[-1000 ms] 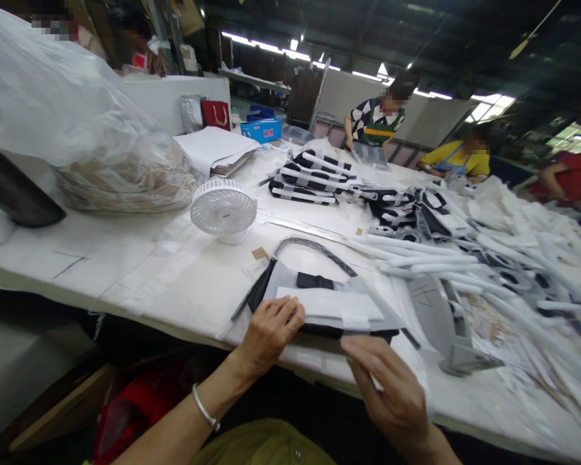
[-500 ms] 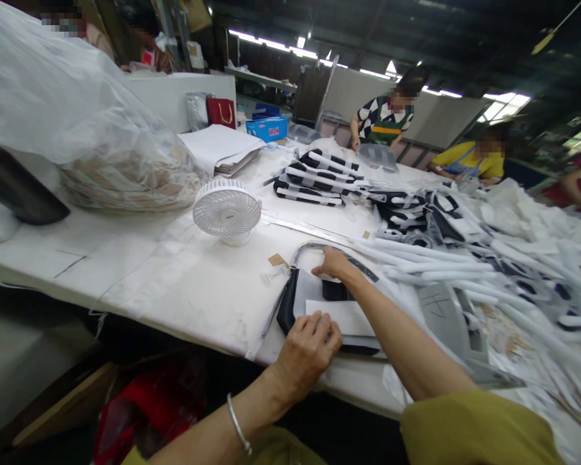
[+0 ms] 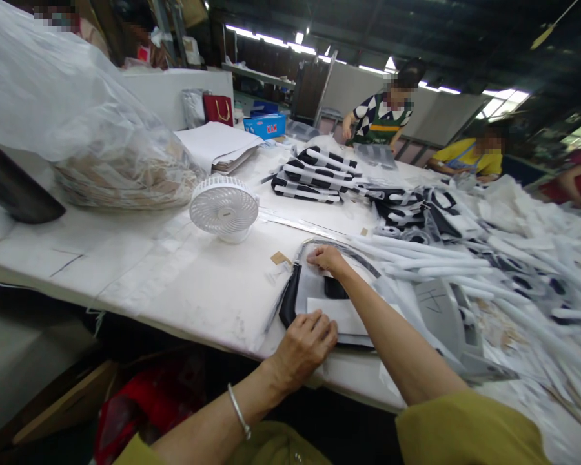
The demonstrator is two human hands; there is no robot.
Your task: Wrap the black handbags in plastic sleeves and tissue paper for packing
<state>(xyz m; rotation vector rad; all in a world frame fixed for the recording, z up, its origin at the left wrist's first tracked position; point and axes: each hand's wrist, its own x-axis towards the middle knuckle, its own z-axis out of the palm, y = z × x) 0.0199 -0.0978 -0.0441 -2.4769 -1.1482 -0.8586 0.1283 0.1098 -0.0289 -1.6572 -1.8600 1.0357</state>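
A black handbag (image 3: 289, 294) lies on the table in front of me, its face covered by pale wrapping sheets. Its arched handle (image 3: 363, 258) is wrapped in clear plastic. My left hand (image 3: 306, 342) has its fingers curled over the bag's near edge, beside a white paper strip (image 3: 336, 309). Inside the handle's arch, my right hand (image 3: 328, 259) is closed in a pinch above the bag; whatever is between its fingertips is too small to make out. Part of the bag is hidden by my right forearm.
A white fan (image 3: 224, 208) stands behind the bag on the left. To the right lie white foam tubes (image 3: 430, 266) and a grey tape dispenser (image 3: 443, 316). Stacked wrapped bags (image 3: 314, 175) sit farther back. A co-worker (image 3: 382, 123) stands across the table.
My right hand has shifted slightly left inside the handle's arch, and its fingers have drawn together. My left hand stays at the bag's near edge. The view has moved slightly.
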